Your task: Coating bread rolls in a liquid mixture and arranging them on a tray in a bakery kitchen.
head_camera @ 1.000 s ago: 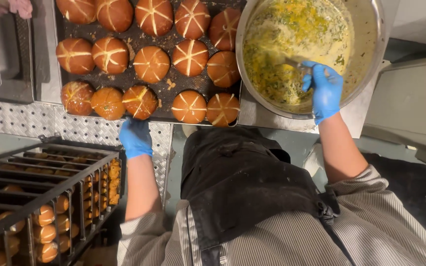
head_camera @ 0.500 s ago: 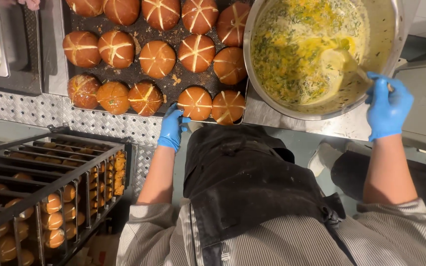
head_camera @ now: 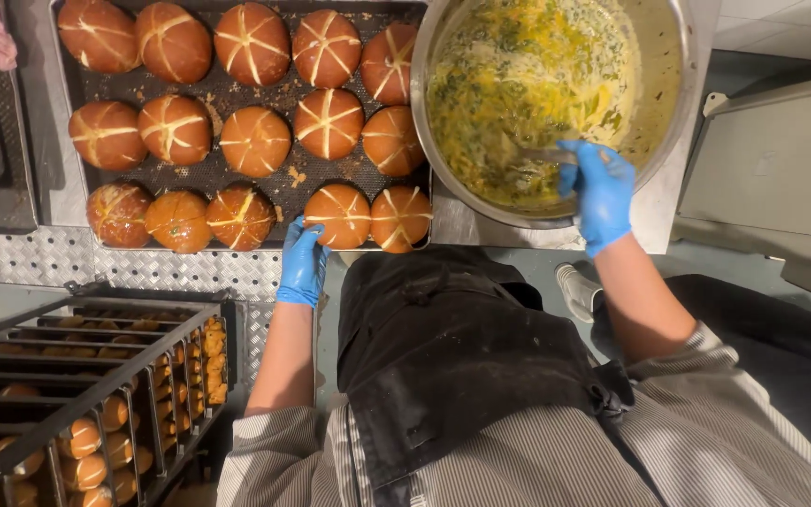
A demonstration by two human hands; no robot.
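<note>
here a big dark baking tray (head_camera: 237, 94) full of brown buns with white crosses lies beside a large metal bowl (head_camera: 682, 113) of yellow-green creamy mixture. the right hand (head_camera: 601, 192), in a blue glove, is closed around a spoon (head_camera: 542, 155) sunk in this mixture. the left hand (head_camera: 304, 263), also gloved, touches with bent fingers the front-row bun (head_camera: 338, 214) at the tray edge.

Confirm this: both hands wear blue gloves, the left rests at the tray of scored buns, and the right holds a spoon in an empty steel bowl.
Not empty. The head view shows the steel bowl holding a yellow-green creamy mixture. The rest stands: left hand at the tray, right hand on the spoon.
</note>
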